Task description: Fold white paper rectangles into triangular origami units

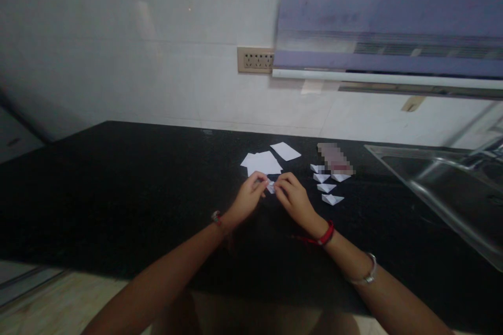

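Between my two hands is a small folded piece of white paper (271,187), pinched from both sides above the black countertop. My left hand (251,192) grips its left edge with thumb and fingers closed. On the other side, my right hand (291,193) holds the right edge, fingers bent; the fingers cover part of the folds. Just beyond lies a loose pile of flat white paper sheets (264,162), with a single sheet (285,151) behind it to the right. Several folded white paper pieces (325,187) rest on the counter to the right of my right hand.
A pixelated flat pinkish object (335,158) lies beyond the folded pieces. At the right, a metal sink (428,178) is set into the black countertop (118,193). The white wall carries a socket panel (255,60) and a purple striped blind (389,21).
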Demonstrator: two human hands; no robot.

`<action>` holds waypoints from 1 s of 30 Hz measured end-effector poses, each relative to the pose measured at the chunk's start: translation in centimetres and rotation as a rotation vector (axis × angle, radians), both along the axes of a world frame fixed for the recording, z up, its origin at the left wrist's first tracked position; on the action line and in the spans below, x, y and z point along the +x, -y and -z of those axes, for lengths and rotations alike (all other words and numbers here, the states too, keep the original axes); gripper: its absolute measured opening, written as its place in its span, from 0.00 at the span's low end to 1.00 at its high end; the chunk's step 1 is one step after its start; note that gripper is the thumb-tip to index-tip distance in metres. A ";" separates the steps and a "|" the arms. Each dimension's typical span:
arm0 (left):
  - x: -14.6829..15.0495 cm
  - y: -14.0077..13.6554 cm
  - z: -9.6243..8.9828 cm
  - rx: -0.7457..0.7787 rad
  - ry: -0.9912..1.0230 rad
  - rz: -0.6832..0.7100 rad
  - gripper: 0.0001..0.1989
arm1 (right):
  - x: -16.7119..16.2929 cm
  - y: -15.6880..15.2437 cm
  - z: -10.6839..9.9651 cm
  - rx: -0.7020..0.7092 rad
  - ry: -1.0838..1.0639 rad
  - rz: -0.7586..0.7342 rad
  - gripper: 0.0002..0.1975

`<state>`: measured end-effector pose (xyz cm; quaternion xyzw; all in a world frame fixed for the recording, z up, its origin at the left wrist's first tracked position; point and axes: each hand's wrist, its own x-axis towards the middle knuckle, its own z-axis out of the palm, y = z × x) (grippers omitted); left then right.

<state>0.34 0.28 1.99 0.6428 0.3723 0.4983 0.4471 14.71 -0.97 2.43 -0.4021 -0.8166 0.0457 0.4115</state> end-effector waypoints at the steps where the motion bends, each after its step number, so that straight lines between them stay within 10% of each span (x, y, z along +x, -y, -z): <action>1: 0.0 0.0 0.0 -0.003 0.000 0.002 0.03 | -0.1 0.0 0.0 -0.007 0.005 0.009 0.06; 30: -0.2 -0.4 1.1 -0.073 -0.033 0.090 0.07 | 0.2 -0.3 -0.1 -0.159 0.004 0.000 0.07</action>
